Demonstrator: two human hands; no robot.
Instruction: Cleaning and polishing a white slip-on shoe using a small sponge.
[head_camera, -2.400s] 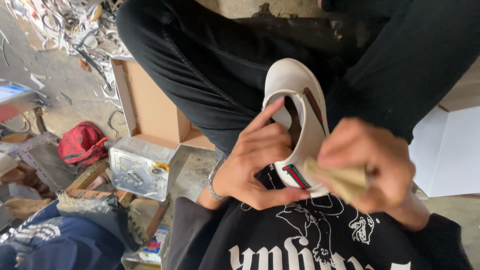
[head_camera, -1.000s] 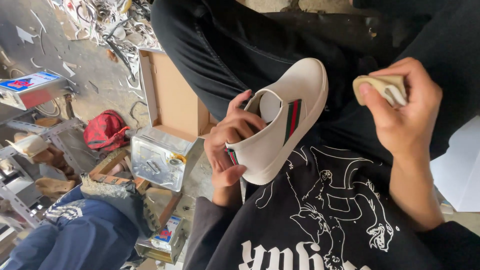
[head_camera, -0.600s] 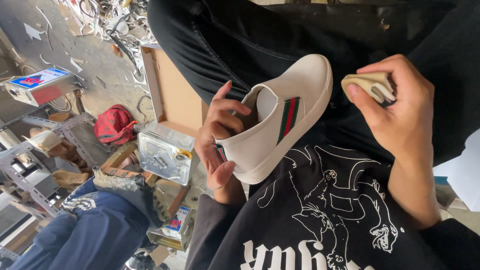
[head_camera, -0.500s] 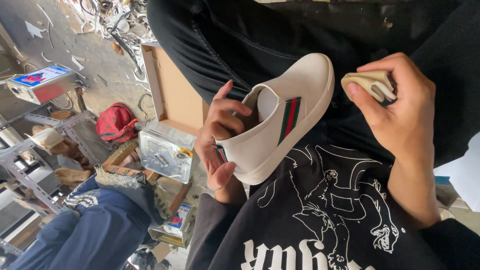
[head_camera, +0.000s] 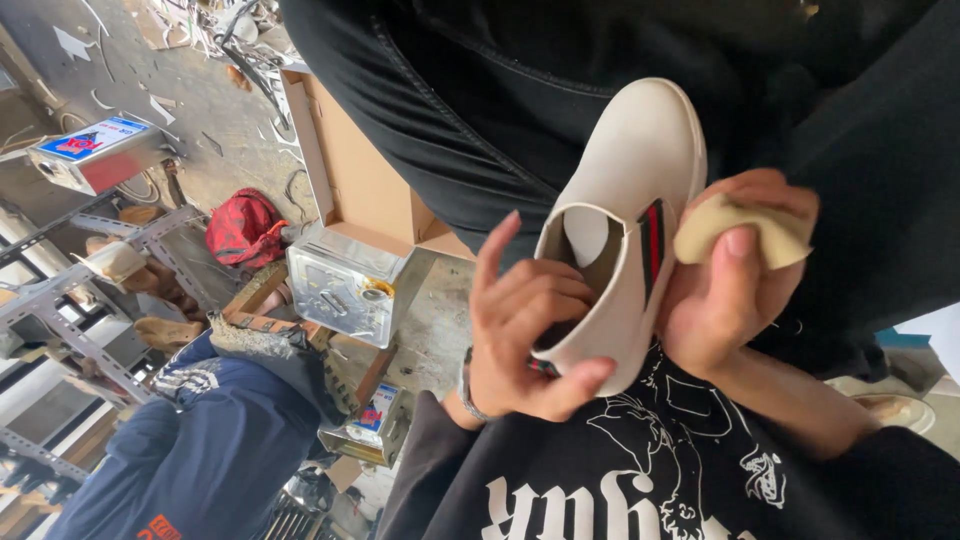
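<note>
My left hand (head_camera: 525, 325) grips a cream-white slip-on shoe (head_camera: 630, 190) at its heel, fingers tucked inside the opening and thumb under the sole. The shoe has a green and red stripe (head_camera: 652, 240) on its side and points away from me over my black trousers (head_camera: 450, 110). My right hand (head_camera: 722, 290) holds a small tan cloth (head_camera: 735, 225) pinched under the thumb, pressed against the shoe's side next to the stripe.
An open cardboard box (head_camera: 350, 170) lies on the floor to the left, with a square metal tin (head_camera: 345, 285) beside it and another tin (head_camera: 365, 430) lower down. A person in a dark blue top (head_camera: 190, 450) sits at lower left. Metal shelving (head_camera: 90, 290) and scraps fill the left side.
My right hand has brought the cloth from off to the right up against the shoe's side. My left hand has turned the shoe more upright and shifted it rightward.
</note>
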